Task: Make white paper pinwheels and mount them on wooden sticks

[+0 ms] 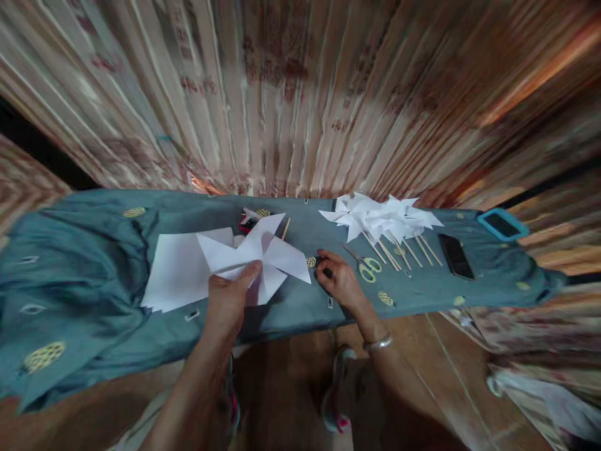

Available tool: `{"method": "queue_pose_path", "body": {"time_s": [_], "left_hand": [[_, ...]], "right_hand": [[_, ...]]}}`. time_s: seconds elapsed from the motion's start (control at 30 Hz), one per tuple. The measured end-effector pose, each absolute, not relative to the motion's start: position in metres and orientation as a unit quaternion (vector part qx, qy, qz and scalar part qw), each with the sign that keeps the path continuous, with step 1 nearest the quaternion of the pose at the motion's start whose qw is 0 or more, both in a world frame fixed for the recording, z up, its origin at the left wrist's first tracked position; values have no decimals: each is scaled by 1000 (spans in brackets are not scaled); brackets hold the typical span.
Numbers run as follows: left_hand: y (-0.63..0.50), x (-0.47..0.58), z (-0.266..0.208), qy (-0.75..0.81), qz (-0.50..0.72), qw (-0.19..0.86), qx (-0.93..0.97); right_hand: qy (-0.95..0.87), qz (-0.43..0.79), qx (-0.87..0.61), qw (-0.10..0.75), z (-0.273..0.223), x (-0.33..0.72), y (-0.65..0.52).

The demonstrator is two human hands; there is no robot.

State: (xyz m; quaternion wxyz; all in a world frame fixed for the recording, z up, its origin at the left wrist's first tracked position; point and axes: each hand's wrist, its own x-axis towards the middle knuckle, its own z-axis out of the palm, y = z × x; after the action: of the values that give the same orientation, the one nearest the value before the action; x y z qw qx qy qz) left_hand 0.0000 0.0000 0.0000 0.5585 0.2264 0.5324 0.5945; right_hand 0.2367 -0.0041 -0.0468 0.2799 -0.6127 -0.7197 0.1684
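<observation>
One silvery bracelet (378, 343) rings the wrist behind the right hand (342, 282), whose fingers are loosely curled and half open, gripping nothing I can make out; whether they touch the blue-green cloth (282, 321) I cannot tell; beside it, the left hand (228, 300) pinches a white paper pinwheel (270, 254), thumb pressed on top, the blades spread over the right end of a paper stack (176, 266); right of the right hand lie green-handled scissors (367, 269), and well to the right a dark phone (455, 255); farther off, several white pinwheels (375, 213) are bunched together, their sticks (408, 250) pointing nearer; beyond hangs creased sheeting (282, 113).
</observation>
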Motion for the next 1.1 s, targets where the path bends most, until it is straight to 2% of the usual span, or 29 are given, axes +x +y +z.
{"method": "queue_pose_path", "body": {"time_s": [0.2, 0.37, 0.6, 0.83, 1.1], "left_hand": [[5, 19, -3, 534, 597, 538, 262], [11, 27, -1, 537, 610, 502, 295], [13, 44, 0, 571, 572, 498, 315], [15, 57, -9, 549, 550, 528, 343], [16, 60, -7, 548, 551, 537, 329]], "right_hand": [[-688, 172, -615, 344, -49, 248, -8], [-696, 180, -600, 351, -40, 242, -14], [-738, 114, -595, 297, -38, 237, -15], [-789, 26, -590, 169, -44, 238, -14], [-784, 21, -594, 179, -46, 232, -8]]}}
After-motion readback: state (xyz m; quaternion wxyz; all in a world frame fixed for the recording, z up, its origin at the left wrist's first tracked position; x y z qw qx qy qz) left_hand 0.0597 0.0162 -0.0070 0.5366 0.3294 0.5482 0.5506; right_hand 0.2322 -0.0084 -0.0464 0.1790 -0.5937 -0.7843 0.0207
